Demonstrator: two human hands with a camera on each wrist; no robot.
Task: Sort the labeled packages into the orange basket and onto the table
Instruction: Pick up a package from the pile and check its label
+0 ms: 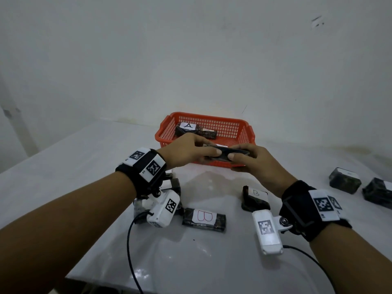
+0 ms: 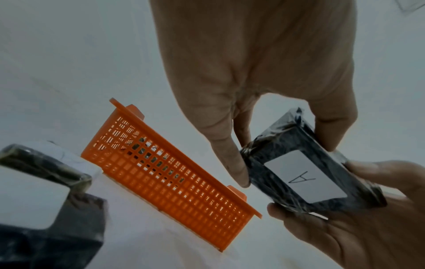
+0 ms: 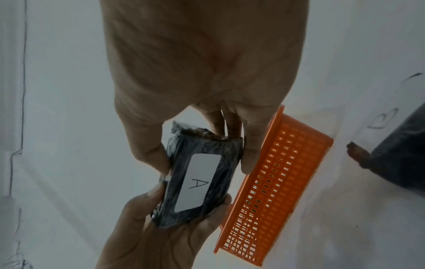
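A dark wrapped package with a white label marked A hangs in the air just in front of the orange basket. Both hands hold it. My left hand pinches its left end between thumb and fingers. My right hand grips its right end the same way. In the basket lie a package labelled A and a second dark package beside it. The basket stands on the white table.
Two packages marked B lie on the table below my hands. Two more dark packages sit at the right edge. Others are half hidden under my left wrist. Camera cables trail over the table's front edge.
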